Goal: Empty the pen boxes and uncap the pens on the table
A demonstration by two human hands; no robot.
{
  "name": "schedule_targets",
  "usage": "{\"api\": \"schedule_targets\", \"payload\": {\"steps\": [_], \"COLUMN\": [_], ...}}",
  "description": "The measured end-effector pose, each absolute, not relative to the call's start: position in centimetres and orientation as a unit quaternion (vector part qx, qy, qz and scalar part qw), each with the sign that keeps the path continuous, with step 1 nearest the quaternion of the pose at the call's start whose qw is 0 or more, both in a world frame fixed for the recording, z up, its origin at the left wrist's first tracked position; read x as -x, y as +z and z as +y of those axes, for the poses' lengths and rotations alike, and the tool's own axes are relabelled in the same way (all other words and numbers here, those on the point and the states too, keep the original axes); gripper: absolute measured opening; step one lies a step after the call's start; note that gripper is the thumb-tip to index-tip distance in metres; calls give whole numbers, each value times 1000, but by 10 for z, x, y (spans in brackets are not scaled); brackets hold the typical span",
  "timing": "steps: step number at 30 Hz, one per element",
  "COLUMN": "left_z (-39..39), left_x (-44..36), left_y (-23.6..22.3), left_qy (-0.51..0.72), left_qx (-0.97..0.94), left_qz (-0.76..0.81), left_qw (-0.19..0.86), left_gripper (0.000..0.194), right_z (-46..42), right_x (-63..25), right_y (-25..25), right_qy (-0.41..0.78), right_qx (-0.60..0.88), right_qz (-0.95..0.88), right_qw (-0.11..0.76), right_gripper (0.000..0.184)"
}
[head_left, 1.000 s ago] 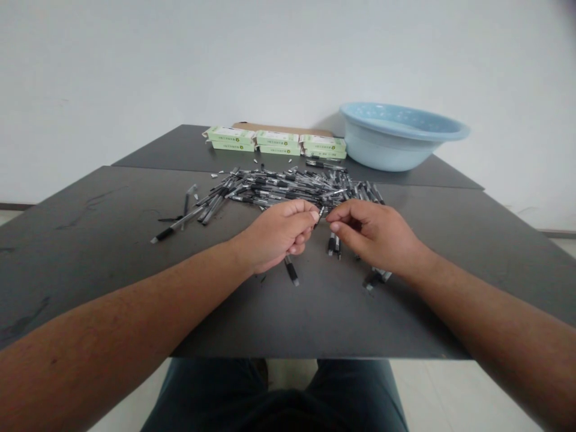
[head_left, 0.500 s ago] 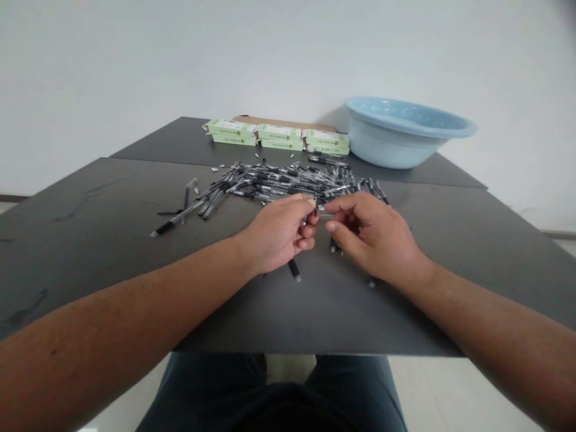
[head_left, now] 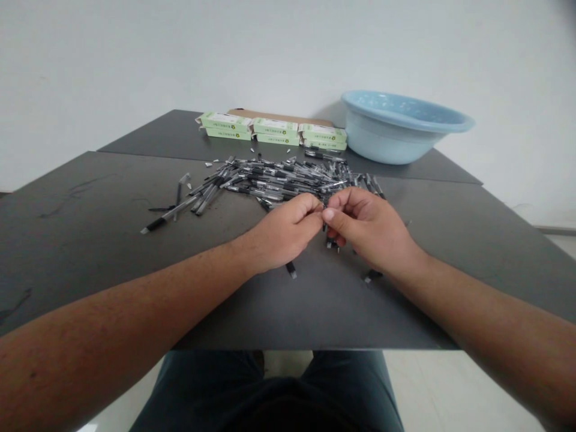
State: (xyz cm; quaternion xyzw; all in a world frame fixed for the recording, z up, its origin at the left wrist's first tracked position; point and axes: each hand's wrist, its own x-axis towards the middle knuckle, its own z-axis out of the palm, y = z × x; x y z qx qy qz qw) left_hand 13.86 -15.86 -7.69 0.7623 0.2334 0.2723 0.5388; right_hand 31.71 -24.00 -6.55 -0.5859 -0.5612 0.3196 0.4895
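Note:
My left hand (head_left: 288,231) is closed, thumb and fingers pinched, back of the hand toward me. My right hand (head_left: 366,225) is closed too, its thumb and forefinger pinched against the left fingertips. Between them they grip a pen (head_left: 324,227), of which only a small dark bit shows; the fingers hide the rest. Just beyond the hands lies a heap of clear pens with black grips (head_left: 279,177). The black-gripped end of another pen (head_left: 291,269) pokes out below my left hand. A dark pen piece (head_left: 372,276) lies under my right wrist.
Green-and-white boxes (head_left: 274,132) are stacked in several piles at the back of the dark table (head_left: 252,318). A light blue basin (head_left: 396,141) stands at the back right. Loose pens (head_left: 157,224) lie left of the heap, and small pale bits are scattered behind it.
My hands have come together, with the fingertips now touching. My left hand has turned over so its back shows, hiding the pen. The view has shifted slightly.

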Motion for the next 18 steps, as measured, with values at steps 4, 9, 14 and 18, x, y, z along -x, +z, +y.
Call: {"api": "schedule_targets", "payload": {"steps": [4, 9, 14, 18], "left_z": [-160, -158, -143, -126], "left_x": [-138, -139, -138, -132], "left_y": [-67, -65, -61, -54], "left_qy": [276, 259, 241, 229], "left_qx": [-827, -856, -647, -479], "left_qz": [231, 203, 251, 274], "left_qw": [431, 397, 678, 802], "left_gripper": [22, 13, 21, 39], "right_z": [-239, -236, -228, -225], "right_x": [-317, -318, -323, -326], "right_y": [-66, -68, -69, -65], "right_qy": [334, 327, 369, 378], "right_qx": [600, 611, 593, 591], "right_qz": [-550, -535, -470, -437], "right_qw": [475, 483, 540, 562], "right_gripper": [33, 14, 7, 10]}}
